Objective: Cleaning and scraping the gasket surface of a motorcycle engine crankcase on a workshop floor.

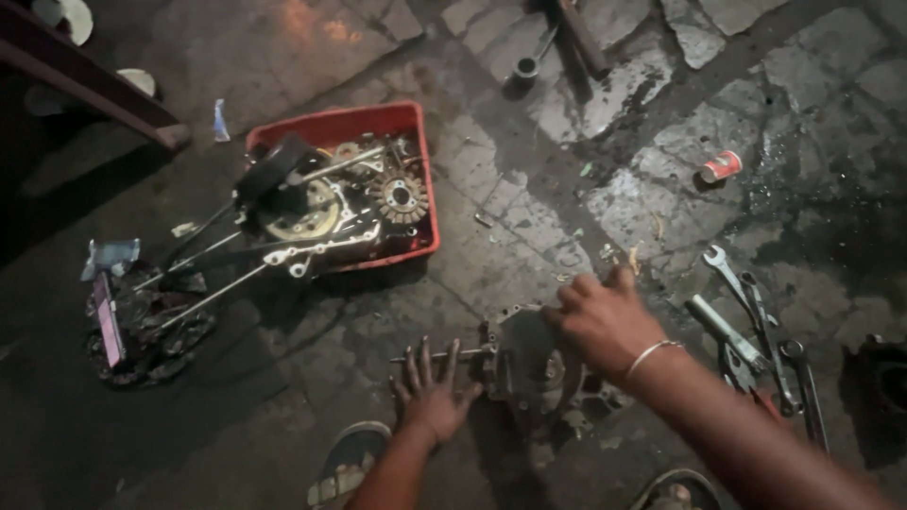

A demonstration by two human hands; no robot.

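On a grimy, oil-stained stone floor (529,217), a metal engine casing (534,364) lies between the person's feet. The left hand (433,392) rests beside it with fingers spread open; the right hand (600,316) presses on its top edge, fingers curled over it, near scattered wrenches (756,321) and a red tray (354,127) of engine parts.

grimy grey metal engine casing (529,364) flat on stone floor; thin rod (439,355) jutting left

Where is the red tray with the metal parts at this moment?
In the head view, the red tray sits on the stone floor at upper left of centre, beyond the left hand and up-left of the engine casing under the right hand.
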